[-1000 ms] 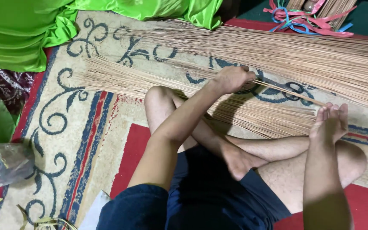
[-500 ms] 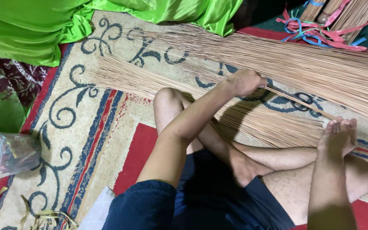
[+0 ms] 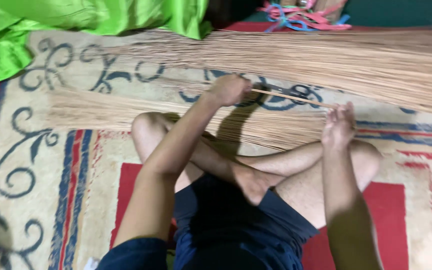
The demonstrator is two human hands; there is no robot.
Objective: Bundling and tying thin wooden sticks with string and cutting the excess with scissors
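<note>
I see left hand fisted on thin stick at frame centre, right hand pinching far end. Stick looks light, stiff, snappable; I'd grip near ends. Stick pile upper right, rug beneath.

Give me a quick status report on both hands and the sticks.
Left hand fisted around a thin stick. Right hand pinching the same stick's other end. Loose stick bundle lies beneath, across the carpet. Nothing blocking.
</note>
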